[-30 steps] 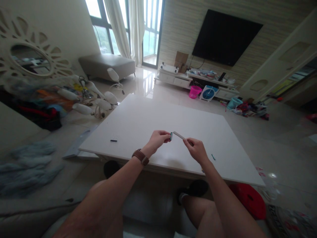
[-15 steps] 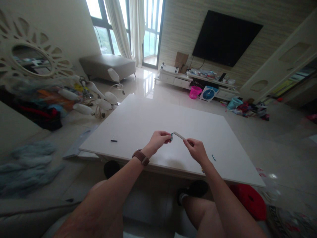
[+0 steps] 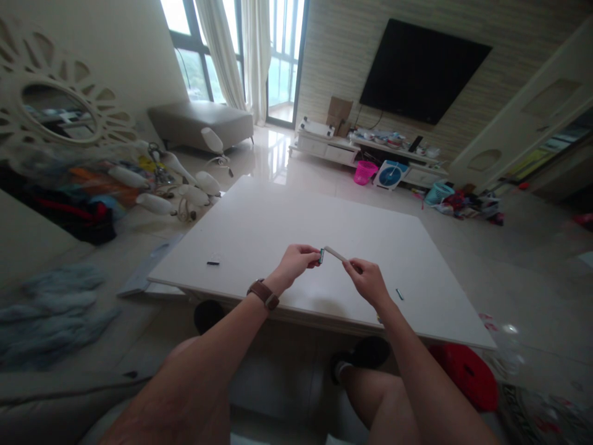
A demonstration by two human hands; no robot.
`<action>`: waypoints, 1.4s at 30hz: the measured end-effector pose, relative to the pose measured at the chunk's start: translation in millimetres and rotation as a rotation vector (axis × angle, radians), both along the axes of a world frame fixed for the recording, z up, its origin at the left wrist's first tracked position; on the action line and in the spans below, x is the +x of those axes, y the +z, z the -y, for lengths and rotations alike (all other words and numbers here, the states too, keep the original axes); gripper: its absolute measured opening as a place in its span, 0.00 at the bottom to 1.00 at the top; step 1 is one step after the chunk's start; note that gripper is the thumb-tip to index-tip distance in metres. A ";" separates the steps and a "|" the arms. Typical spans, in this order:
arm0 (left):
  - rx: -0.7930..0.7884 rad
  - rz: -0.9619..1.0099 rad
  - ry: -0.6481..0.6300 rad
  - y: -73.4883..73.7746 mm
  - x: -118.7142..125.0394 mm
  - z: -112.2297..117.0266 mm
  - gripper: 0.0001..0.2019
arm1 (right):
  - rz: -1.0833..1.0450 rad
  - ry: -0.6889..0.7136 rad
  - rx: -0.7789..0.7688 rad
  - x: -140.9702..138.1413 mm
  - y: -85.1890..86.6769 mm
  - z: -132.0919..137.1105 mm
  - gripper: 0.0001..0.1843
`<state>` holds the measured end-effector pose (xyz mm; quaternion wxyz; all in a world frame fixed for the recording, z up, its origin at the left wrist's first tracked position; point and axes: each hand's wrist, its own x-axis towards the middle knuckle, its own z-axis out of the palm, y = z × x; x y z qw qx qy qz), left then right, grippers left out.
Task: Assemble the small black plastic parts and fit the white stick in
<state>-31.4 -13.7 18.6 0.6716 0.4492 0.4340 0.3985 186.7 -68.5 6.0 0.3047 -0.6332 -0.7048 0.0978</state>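
Note:
Pinched in the fingertips of my left hand (image 3: 299, 258) is a small green and dark strip that looks like a razor cartridge (image 3: 321, 255), held upright above the table. My right hand (image 3: 365, 278) is closed round a slim grey bar that looks like a razor handle (image 3: 335, 253). Its far end points left and comes very close to the cartridge; whether they touch I cannot tell. Farther right on the white table (image 3: 296, 210) lies a similar small green strip (image 3: 399, 294). A short black strip (image 3: 213, 264) lies on the left.
A lamp with several white shades (image 3: 192, 194) stands beyond the table's left edge. Below its right front corner is a red stool-like object (image 3: 466, 376). A pink basket (image 3: 365, 172) and a blue-faced fan (image 3: 391, 174) stand by the low TV cabinet (image 3: 340, 154).

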 end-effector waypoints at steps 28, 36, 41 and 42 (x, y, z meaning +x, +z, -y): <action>0.003 -0.018 -0.004 -0.2 -0.3 -1.2 0.03 | -0.003 0.005 0.002 0.9 -1.4 0.2 0.23; -0.003 -0.009 0.002 1.4 -0.6 -0.3 0.03 | -0.011 0.012 -0.001 -0.3 0.3 1.3 0.23; 0.002 -0.014 0.002 0.7 -0.5 -0.8 0.03 | -0.008 0.004 -0.007 -0.2 -0.7 0.6 0.23; 0.002 -0.014 0.002 0.5 -0.5 -0.9 0.03 | -0.007 0.005 -0.007 -0.1 -0.7 0.6 0.23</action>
